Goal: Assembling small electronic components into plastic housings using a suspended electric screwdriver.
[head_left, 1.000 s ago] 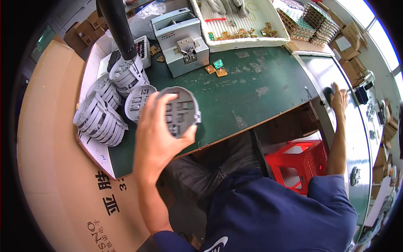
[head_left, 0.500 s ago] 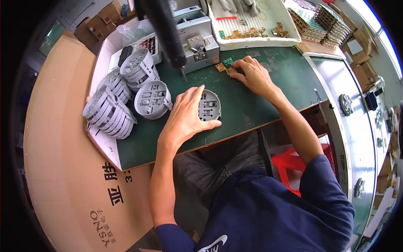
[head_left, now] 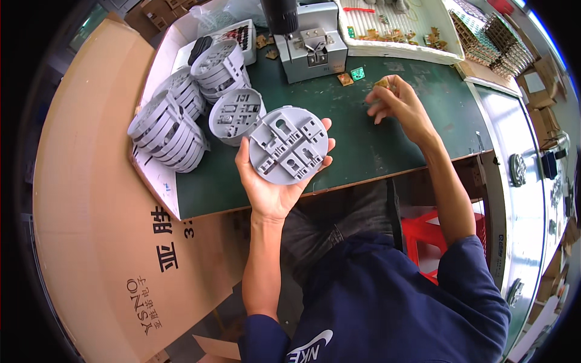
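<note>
A round grey plastic housing (head_left: pixel 284 148) with rectangular cut-outs and slots rests in my left hand (head_left: pixel 270 198), palm up and raised over the bench's near edge. My thumb lies along its left side and the fingertips curl around its right side. Off to the right, my right hand (head_left: pixel 404 110) pinches a small brown circuit board (head_left: pixel 382 83) between thumb and fingers above the bench. Beyond it, a small orange-brown board (head_left: pixel 345 79) and a green one (head_left: pixel 358 73) lie side by side on the green benchtop (head_left: pixel 339 115).
Stacks of grey housings (head_left: pixel 172 136) crowd the bench's left end, one single stack (head_left: pixel 236 115) close to my left hand. At the back stand a grey metal fixture (head_left: pixel 311 51) under a black tool (head_left: pixel 280 15) and a white foam tray (head_left: pixel 411 51) with small boards.
My left hand has lifted the housing from the benchtop and turned its other face up. My right hand has drawn back from the loose boards with one small board. The view has shifted slightly.
</note>
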A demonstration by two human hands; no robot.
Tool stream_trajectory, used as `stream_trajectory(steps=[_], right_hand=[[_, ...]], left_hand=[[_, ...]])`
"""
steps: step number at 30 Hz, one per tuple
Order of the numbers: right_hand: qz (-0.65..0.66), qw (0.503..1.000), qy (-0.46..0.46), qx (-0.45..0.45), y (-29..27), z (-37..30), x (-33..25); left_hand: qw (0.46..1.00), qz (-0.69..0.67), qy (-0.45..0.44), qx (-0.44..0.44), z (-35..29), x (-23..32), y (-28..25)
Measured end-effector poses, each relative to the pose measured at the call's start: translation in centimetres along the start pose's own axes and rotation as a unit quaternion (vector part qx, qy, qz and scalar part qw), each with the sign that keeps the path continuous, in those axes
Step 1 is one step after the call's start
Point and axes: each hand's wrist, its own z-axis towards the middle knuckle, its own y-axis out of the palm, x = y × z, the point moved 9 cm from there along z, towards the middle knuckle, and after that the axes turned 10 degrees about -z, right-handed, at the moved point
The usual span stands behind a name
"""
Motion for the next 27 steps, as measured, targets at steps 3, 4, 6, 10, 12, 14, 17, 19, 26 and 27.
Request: stream_trajectory(steps=[3,4,6,10,12,14,17,19,26,27], right_hand=[[0.03,0.999,-0.002,-0.026,0.8,-0.5,-0.4],[0.056,0.997,0.009,-0.044,1.0,-0.4,-0.1],[0.08,0.994,0.021,-0.066,1.5,-0.4,0.0],[0.15,0.983,0.04,-0.102,2.4,-0.9,0.0],[0.169,0.978,0.042,-0.115,2.5,-0.9,0.4],[0.097,0.985,-0.021,-0.143,2.6,-0.9,0.0],[0.041,0.989,-0.059,-0.128,2.6,-1.2,-1.0],[0.007,0.989,-0.074,-0.131,2.5,-1.4,-1.5],[0.086,0.977,-0.117,-0.156,4.4,-2.8,-3.6],[0.062,0.98,-0.107,-0.158,4.6,-2.8,-3.2]], left_hand=[[1.0,0.018,0.005,0.0,-0.2,0.3,-0.2],[1.0,0.025,0.005,-0.003,-0.3,0.4,0.0],[0.999,0.038,0.007,-0.006,-0.3,0.7,0.2],[0.993,0.11,0.031,0.029,-0.7,1.2,0.4],[0.982,0.179,0.044,0.045,-0.7,1.6,0.4],[0.979,0.191,0.048,0.048,-0.6,1.7,0.5],[0.974,0.218,0.048,0.04,-0.4,1.9,0.6],[0.946,0.311,0.07,0.053,-0.4,1.9,0.6],[0.375,0.907,0.175,0.079,0.9,-0.6,2.1],[0.311,0.93,0.183,0.078,1.1,-1.1,2.1]])
